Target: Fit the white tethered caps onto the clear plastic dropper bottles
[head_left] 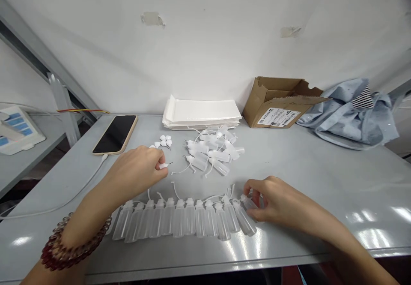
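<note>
My left hand (pixel 146 165) pinches a small white needle tip (pixel 163 165), its thin metal needle pointing right. At the right end of a row of clear plastic bottles (pixel 180 218), my right hand (pixel 268 199) has its fingers closed around another small bottle (pixel 248 202). The bottles in the row lie side by side, with their necks toward the wall and thin white straps at several necks. Beyond them is a pile of bottles fitted with needle tips (pixel 208 150). Several loose white tips (pixel 164 140) lie just past my left hand.
A phone (pixel 115 134) with a charging cable lies at the left. Along the wall stand a stack of white trays (pixel 202 111), an open cardboard box (pixel 279 105) and a crumpled blue cloth (pixel 356 115). The table's front edge (pixel 205 270) runs below the bottles.
</note>
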The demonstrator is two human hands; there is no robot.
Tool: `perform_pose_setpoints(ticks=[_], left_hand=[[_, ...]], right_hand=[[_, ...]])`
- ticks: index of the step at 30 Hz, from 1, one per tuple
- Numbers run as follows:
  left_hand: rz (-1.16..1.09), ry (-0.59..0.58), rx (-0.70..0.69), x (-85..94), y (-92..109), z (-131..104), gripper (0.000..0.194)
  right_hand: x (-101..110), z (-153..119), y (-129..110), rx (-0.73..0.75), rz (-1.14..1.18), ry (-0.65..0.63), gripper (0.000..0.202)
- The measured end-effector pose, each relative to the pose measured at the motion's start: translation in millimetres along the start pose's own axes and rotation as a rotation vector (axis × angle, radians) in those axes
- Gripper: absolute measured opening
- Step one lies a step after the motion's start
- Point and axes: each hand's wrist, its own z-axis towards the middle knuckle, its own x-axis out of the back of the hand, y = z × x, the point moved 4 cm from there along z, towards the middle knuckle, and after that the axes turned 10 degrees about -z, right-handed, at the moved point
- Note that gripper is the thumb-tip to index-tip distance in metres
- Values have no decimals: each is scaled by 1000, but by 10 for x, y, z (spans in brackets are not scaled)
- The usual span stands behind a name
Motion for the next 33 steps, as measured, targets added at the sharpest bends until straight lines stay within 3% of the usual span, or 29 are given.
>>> perform_pose_setpoints(ticks=[3,9,12,16,23,28,33], left_hand=[[136,-78,63,-8,24,2,15],[130,-101,95,-11,19,20,17],[24,-112,75,-10,32,20,16],[-283,-125,27,19,175,-44,16],[-753,-87,-193,38,629,-305,13],[-1054,-148,-63,-145,692,-308,12],[-1240,-264,0,-307,741,-293,13]], right_hand=[[-6,-17,4,10,-3,1,22],[75,-64,27,4,79,-15,23],[114,-97,41,-7,183,-56,16],[141,-123,14,16,325,-35,12],[159,-126,-182,186,518,235,14],[134,-116,-334,377,522,450,17],[76,-103,-404,493,493,564,22]])
